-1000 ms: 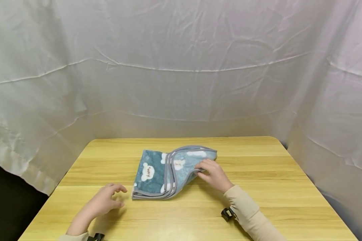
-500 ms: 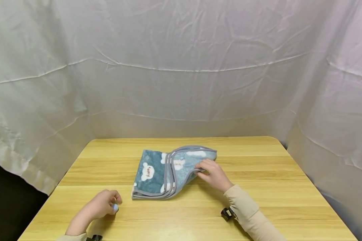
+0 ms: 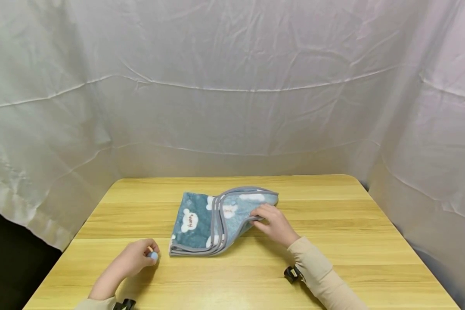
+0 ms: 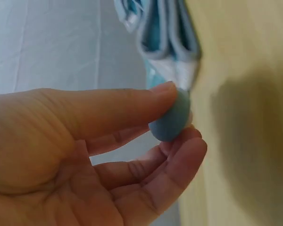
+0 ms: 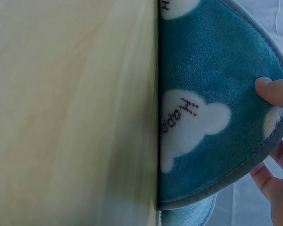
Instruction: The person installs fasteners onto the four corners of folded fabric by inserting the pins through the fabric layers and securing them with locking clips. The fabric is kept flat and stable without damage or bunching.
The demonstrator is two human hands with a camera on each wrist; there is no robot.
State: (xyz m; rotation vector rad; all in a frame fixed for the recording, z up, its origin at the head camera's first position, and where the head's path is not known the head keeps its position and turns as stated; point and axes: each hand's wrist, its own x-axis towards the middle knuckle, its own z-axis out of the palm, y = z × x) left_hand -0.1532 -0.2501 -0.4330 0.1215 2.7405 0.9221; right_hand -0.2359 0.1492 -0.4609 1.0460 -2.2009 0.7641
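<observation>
A teal fleece blanket (image 3: 193, 232) with grey trim and white bear-shaped patches reading "Happy" lies folded mid-table. Its right part is raised in a curve, and my right hand (image 3: 274, 224) pinches the near edge there. In the right wrist view the thumb (image 5: 273, 90) presses one face of the cloth, the other fingers behind it. Left of the blanket, my left hand (image 3: 133, 257) holds a small, smooth, blue oval object (image 4: 172, 117) between thumb and fingertips, over the table. Its far side is hidden by the fingers.
The wood-grain table (image 3: 232, 284) has rounded far corners. Pale curtains (image 3: 232, 120) hang behind it and along both sides. A dark gap (image 3: 15, 262) shows beyond the left edge. Small black cameras (image 3: 292, 274) sit at both wrists.
My left hand, loosely spread with nothing visible in it a second ago, dipped toward the table and now pinches the blue oval object, raised slightly. Right hand and blanket have not moved.
</observation>
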